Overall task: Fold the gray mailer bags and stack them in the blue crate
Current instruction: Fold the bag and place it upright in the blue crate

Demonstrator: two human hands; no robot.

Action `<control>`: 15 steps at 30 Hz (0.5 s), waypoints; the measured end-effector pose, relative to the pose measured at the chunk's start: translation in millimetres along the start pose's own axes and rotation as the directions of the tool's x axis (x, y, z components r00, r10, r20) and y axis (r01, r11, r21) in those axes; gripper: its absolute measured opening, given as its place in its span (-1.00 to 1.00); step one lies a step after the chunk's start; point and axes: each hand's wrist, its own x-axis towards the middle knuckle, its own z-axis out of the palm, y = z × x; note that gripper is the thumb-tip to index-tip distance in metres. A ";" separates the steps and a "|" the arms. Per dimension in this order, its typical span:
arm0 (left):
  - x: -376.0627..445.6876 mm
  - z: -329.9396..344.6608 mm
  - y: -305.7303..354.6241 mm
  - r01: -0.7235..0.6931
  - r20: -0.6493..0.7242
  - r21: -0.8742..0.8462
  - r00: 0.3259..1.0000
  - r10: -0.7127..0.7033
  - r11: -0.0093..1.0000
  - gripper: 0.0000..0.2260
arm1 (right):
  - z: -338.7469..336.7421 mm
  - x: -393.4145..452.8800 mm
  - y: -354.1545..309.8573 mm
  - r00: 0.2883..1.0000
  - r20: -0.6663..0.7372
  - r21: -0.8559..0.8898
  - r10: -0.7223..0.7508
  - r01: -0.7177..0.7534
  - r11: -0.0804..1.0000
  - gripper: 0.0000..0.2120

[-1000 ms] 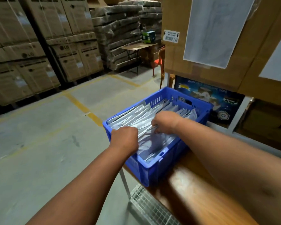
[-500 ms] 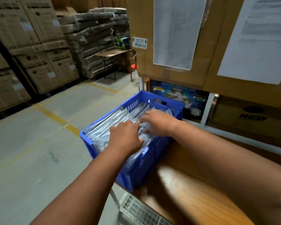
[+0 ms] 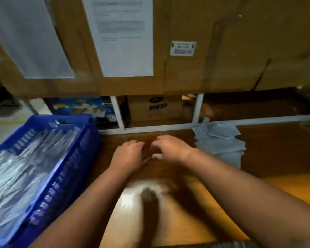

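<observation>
Head view, crumpled gray mailer bags (image 3: 219, 142) on table (image 3: 276, 140), glossy folded ones (image 3: 16, 167) filling blue crate (image 3: 64, 172)

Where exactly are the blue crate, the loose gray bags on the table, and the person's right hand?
blue crate (image 3: 71, 159): head view, on its right side wall.
gray mailer bags (image 3: 220, 142): head view, middle of the unfolded pile.
right hand (image 3: 170, 148): head view, back of the hand.

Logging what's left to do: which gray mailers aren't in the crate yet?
The gray mailers lying on the wooden table, just right of the right hand. The others are stacked inside the blue crate at left.
</observation>
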 end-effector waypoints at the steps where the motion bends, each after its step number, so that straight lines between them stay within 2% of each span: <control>1: 8.5 10.4 21.0 -0.026 0.042 0.006 0.999 0.026 1.000 -0.50 | 11.5 -16.3 26.6 0.997 0.035 0.005 0.074 -0.074 0.997 -0.56; 4: 27.2 43.4 78.3 -0.100 0.129 -0.025 0.986 0.102 0.995 -0.53 | 45.1 -68.2 100.8 0.958 0.127 0.029 0.258 -0.263 0.964 -0.52; 7: 42.5 76.3 125.4 -0.165 0.199 -0.052 0.965 0.172 0.985 -0.60 | 69.3 -110.9 162.7 0.918 0.121 0.067 0.376 -0.386 0.920 -0.52; 11: 67.5 116.0 173.1 -0.237 0.272 -0.049 0.932 0.241 0.970 -0.56 | 90.8 -140.9 221.3 0.878 0.080 0.051 0.472 -0.477 0.878 -0.54; 15: 100.1 140.4 211.4 -0.309 0.282 -0.017 0.911 0.301 0.951 -0.56 | 106.4 -145.0 259.2 0.860 0.050 0.046 0.507 -0.510 0.859 -0.51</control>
